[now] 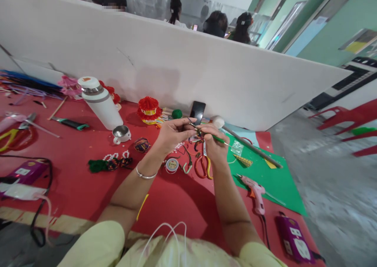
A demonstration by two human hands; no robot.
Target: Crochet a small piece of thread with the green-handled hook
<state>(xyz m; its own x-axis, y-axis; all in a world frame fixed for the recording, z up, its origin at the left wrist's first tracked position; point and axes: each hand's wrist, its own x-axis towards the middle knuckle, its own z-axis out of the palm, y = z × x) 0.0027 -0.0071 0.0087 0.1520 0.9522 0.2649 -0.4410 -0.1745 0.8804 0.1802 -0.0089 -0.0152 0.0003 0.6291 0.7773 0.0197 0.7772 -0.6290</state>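
My right hand (216, 143) is closed around a thin crochet hook with a green handle (219, 140). The fingers of my left hand (175, 133) pinch a small dark piece of yarn work (199, 132) at the hook's metal end. Both hands are close together above the red table, nearly touching. Below them lie scissors with red and yellow handles (203, 166), a spool of white thread (172, 165) and short bits of cord. A multicoloured yarn ball (141, 144) sits left of my left hand.
A white bottle (101, 105), a metal cup (121, 134) and a red yarn hat (149, 109) stand at the back left. At right are a pink glue gun (257, 192), a grey rod (253, 147) and a purple box (294, 239). A white partition (182, 70) rises behind.
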